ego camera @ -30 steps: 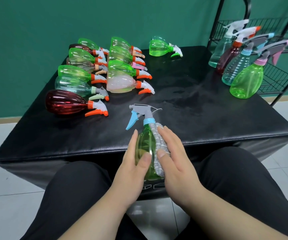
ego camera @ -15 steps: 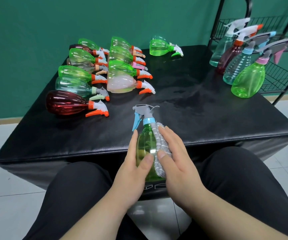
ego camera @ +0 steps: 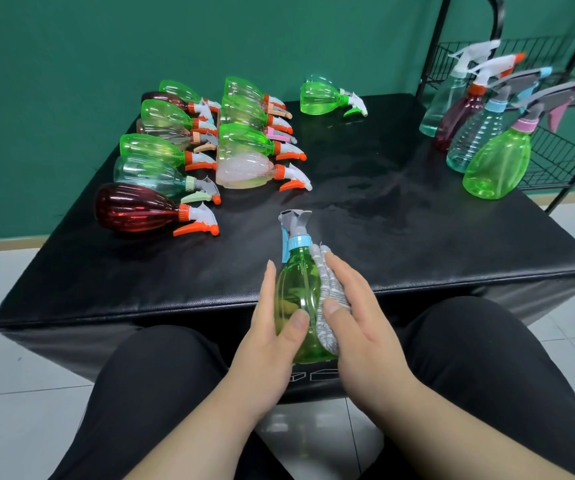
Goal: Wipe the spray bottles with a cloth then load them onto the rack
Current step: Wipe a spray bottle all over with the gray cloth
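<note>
While the person sits at its near edge, the black padded table (ego camera: 417,244) fills most of the view, with the dark-trousered knees (ego camera: 161,375) spread either side of its near face. At the far right, a black wire rack (ego camera: 556,154) stands against the green wall, just beside the table's right corner.

Across the far left of the table lie two rows of spray bottles on their sides, nozzles pointing right. Nearest in the left row is the dark red bottle (ego camera: 133,207), and beyond it a pale teal bottle (ego camera: 147,174). The right row ends near with a cloudy pink bottle (ego camera: 244,171). A lone green bottle (ego camera: 320,97) lies apart at the far middle.

Four bottles stand upright in a line along the table's right edge, near the rack: a green bottle with a pink collar (ego camera: 497,164) nearest, then a ribbed clear-blue bottle (ego camera: 469,140), a dark maroon bottle (ego camera: 455,116) and a clear bottle with a white trigger (ego camera: 441,105) farthest.

Over the table's near edge, between the knees, a green spray bottle (ego camera: 294,296) with a blue collar and grey head is held upright. The left hand (ego camera: 272,337) grips its body, thumb across the front and fingers round the left side. The right hand (ego camera: 358,320) wraps a grey-and-white cloth (ego camera: 329,299), thumb pinching it, and presses it against the bottle's right side.
</note>
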